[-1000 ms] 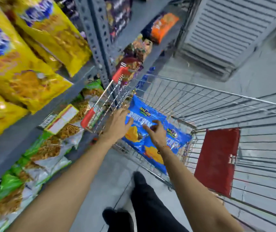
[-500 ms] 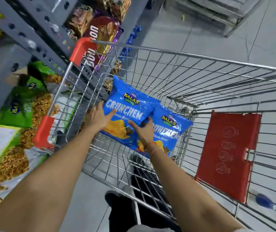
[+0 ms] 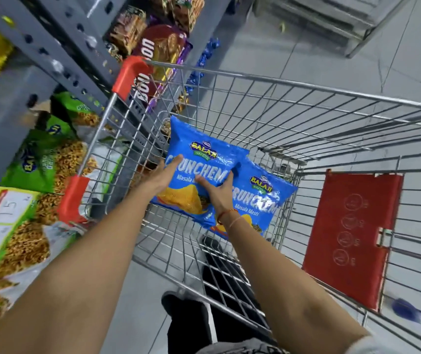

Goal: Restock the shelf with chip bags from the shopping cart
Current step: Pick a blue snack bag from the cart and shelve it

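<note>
While the shopping cart (image 3: 268,103) stands at 3 o'clock of the shelf (image 3: 38,54), the upper chip bag (image 3: 199,159) is gripped between the left hand (image 3: 160,178) and right hand (image 3: 218,191).

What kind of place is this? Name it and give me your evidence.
Most likely a grocery shop aisle: a wire shopping cart holding blue chip bags, beside grey metal shelving stocked with packaged snacks and a price tag.

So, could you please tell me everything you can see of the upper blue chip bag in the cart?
The upper blue chip bag is glossy, puffed plastic printed "Balaji Wafers", "Crunchem" and a yellow chip picture. It lies face up in the wire cart, overlapping a second identical bag to its right. The left hand presses its left edge; the right hand lies across its lower right, fingers curled over its edge.
</note>
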Available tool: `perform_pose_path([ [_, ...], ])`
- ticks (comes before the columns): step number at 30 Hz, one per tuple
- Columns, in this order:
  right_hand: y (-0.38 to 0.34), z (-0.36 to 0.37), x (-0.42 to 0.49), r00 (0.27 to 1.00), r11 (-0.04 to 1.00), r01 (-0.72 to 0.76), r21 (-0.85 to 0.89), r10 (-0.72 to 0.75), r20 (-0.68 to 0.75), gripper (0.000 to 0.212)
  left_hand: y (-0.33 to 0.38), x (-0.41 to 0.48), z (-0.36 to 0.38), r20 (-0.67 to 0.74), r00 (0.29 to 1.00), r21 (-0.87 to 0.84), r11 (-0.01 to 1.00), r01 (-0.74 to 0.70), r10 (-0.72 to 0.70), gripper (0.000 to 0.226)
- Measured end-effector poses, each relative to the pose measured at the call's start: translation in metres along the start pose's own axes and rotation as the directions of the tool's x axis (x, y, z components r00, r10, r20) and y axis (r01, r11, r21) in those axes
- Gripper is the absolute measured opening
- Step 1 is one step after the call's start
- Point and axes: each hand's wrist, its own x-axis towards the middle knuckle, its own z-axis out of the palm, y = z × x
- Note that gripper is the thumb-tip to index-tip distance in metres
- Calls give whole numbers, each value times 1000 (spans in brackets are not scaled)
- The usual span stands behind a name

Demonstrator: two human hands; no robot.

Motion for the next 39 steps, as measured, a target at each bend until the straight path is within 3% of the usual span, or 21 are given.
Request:
perform_pose_path([
  [3, -16, -4, -11, 997, 997, 78, 15, -79, 8, 77, 6, -28, -3, -38, 999, -63, 997, -40, 38, 87],
  [6, -46, -10, -30, 989, 989, 146, 23, -146, -6, 86, 14, -67, -12, -90, 987, -91, 986, -142, 134, 83],
  [8, -68, -13, -48, 979, 978, 205, 25, -205, -10, 89, 20, -94, -21, -168, 956, -102, 960, -259, 240, 78],
  [10, -92, -14, -70, 961, 960, 277, 45, -277, -4, 78, 26, -125, -31, -240, 897, -125, 904, -408, 372, 66],
  [13, -130, -14, -109, 901, 895, 428, 124, -433, 16, 60, 30, -171, -50, -296, 782, -193, 767, -612, 549, 51],
  [17, -185, -10, -162, 799, 783, 584, 214, -601, 18, 64, 38, -234, -85, -405, 611, -137, 616, -776, 680, 62],
  [22, -258, 3, -241, 638, 611, 732, 303, -770, 10, 70, 53, -329, -130, -542, 388, 25, 476, -879, 745, 70],
  [25, -299, 14, -293, 524, 485, 783, 389, -851, 5, 71, 57, -384, -158, -639, 196, 185, 395, -900, 744, 80],
  [29, -345, 35, -358, 370, 334, 829, 448, -929, 8, 74, 55, -461, -191, -716, 3, 318, 330, -889, 698, 69],
  [33, -377, 61, -412, 251, 237, 841, 486, -967, 38, 72, 44, -515, -225, -763, -140, 391, 278, -877, 631, 73],
  [39, -406, 108, -478, 142, 165, 793, 586, -986, 85, 78, 17, -583, -266, -782, -312, 515, 276, -812, 539, 69],
])
